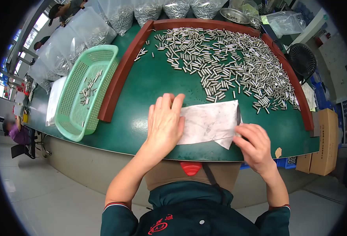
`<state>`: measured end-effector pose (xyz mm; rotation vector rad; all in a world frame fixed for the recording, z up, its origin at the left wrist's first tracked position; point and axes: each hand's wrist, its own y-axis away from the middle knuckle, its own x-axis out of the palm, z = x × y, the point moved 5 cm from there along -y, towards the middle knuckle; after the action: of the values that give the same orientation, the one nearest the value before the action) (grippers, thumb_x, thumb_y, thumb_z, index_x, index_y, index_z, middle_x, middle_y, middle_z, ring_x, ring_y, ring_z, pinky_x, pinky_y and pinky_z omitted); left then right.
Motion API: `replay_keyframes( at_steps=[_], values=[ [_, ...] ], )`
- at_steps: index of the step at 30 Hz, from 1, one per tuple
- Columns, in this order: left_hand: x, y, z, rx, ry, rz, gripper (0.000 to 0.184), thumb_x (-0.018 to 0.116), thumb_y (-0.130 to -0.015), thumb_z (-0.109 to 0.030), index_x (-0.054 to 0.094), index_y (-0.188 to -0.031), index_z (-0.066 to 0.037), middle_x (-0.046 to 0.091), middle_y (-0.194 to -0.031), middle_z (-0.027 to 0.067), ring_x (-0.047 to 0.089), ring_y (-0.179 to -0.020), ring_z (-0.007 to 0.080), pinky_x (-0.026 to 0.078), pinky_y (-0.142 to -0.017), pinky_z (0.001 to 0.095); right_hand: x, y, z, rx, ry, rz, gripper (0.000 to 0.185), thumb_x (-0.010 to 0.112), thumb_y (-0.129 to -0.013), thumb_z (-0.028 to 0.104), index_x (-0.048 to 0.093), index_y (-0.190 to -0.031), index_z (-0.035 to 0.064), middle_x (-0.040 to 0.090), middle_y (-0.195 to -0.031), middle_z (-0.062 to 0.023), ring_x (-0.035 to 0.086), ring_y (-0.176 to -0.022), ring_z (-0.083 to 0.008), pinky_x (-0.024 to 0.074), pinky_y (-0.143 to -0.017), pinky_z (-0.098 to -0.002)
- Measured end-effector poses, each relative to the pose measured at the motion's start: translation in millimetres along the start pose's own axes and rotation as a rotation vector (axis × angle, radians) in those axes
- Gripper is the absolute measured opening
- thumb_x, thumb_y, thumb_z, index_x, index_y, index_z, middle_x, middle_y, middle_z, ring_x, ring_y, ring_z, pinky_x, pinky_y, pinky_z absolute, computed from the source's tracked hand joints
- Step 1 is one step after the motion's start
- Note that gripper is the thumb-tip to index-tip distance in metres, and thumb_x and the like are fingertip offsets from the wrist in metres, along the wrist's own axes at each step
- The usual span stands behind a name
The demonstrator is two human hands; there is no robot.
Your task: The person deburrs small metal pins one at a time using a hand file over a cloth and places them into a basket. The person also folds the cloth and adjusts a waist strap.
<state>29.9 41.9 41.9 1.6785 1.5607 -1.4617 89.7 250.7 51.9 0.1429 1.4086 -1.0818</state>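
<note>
A whitish, smudged cloth (211,122) lies folded on the green tabletop near its front edge. My left hand (163,120) rests over the cloth's left end, palm down with fingers stretched out. At the right end, my right hand (255,143) has its fingertips pinched on the cloth's edge, close to a dark strip there. Beyond the cloth, a wide spread of short shiny metal pins (216,74) covers the back and right of the table. What lies under my left palm is hidden.
A dark red wooden border (120,78) fences the pins on three sides. Left of it sits a green plastic basket (65,104) with some pins inside. Filled clear bags (142,15) line the back. A black fan (302,59) and cardboard boxes (324,141) stand right.
</note>
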Motion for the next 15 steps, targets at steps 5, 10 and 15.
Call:
replay_keyframes(
  at_steps=[5,10,15],
  values=[
    [8,15,-8,0.178,0.166,0.025,0.029,0.064,-0.068,-0.006,0.056,-0.096,-0.004,0.051,-0.098,0.0106,0.048,-0.091,0.0264,0.038,-0.075,0.0348,-29,3,-7,0.192,-0.448,-0.519,0.015,0.057,-0.077,-0.004,0.055,-0.092,-0.0013,0.063,-0.089,-0.0152,0.061,-0.087,-0.027,0.0474,-0.075,-0.0367],
    [18,27,-6,0.099,0.164,0.04,0.026,0.066,-0.07,-0.01,0.057,-0.093,-0.004,0.051,-0.101,0.0098,0.047,-0.094,0.0265,0.037,-0.078,0.0357,-2,-11,-13,0.327,-0.72,-0.469,0.018,0.055,-0.077,-0.006,0.055,-0.095,-0.0022,0.062,-0.089,-0.0142,0.059,-0.082,-0.0221,0.0473,-0.071,-0.0305],
    [18,26,-10,0.095,0.166,0.069,0.025,0.065,-0.07,-0.012,0.058,-0.094,-0.005,0.05,-0.1,0.0089,0.046,-0.094,0.0261,0.036,-0.079,0.0355,20,-28,-18,0.332,-1.043,-0.398,0.011,0.05,-0.085,0.004,0.051,-0.094,-0.002,0.057,-0.08,-0.0111,0.057,-0.079,-0.0195,0.0446,-0.075,-0.0305]
  ],
)
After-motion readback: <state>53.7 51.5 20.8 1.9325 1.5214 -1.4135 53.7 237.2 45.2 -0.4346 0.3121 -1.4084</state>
